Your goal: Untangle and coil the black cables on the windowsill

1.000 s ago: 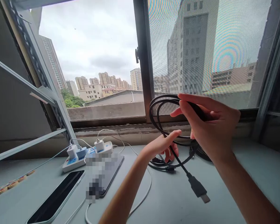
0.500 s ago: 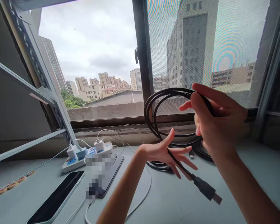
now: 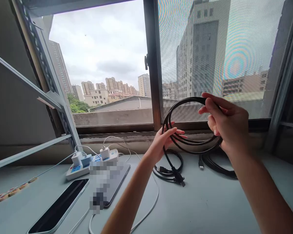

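Right of window post [image 3: 151, 65], cable coil [image 3: 197, 150] stood upright: right hand [image 3: 228, 125] pinched its top, left hand [image 3: 163, 141] clasped its left edge.

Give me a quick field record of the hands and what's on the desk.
left hand: grips the left side of the black cable coil
right hand: holds the coil's upper right side, above the desk
below coil: small black cable bundle on the desk
right of bundle: loose black cable
desk left: power strip with chargers plugged in; phone face up
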`<state>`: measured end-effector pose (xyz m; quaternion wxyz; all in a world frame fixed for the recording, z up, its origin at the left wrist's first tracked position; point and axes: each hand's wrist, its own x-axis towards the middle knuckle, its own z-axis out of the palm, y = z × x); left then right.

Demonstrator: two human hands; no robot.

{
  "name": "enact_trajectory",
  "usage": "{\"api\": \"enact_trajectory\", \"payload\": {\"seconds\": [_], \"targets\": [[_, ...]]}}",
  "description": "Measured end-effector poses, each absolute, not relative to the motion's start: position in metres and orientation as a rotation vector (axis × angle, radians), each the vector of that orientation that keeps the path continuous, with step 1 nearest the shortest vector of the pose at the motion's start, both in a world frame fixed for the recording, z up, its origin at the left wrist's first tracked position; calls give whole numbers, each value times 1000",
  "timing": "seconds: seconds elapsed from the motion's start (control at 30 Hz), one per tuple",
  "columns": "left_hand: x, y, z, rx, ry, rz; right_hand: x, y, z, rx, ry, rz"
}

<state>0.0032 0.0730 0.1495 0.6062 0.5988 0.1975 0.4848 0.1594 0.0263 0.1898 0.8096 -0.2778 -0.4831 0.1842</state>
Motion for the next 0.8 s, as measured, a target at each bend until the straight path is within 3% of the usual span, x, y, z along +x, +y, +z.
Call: {"api": "enact_trajectory", "payload": {"seconds": [0.37, 0.63, 0.8], "targets": [[-4, 67, 162, 1561, 430, 1421, 151, 31, 181, -662, -1286, 174], [-14, 54, 173, 1727, 714, 1880, 132, 46, 167, -732, -1381, -161], [-30, 52, 180, 2118, 850, 2159, 125, 56, 158, -781, -1407, -204]]}}
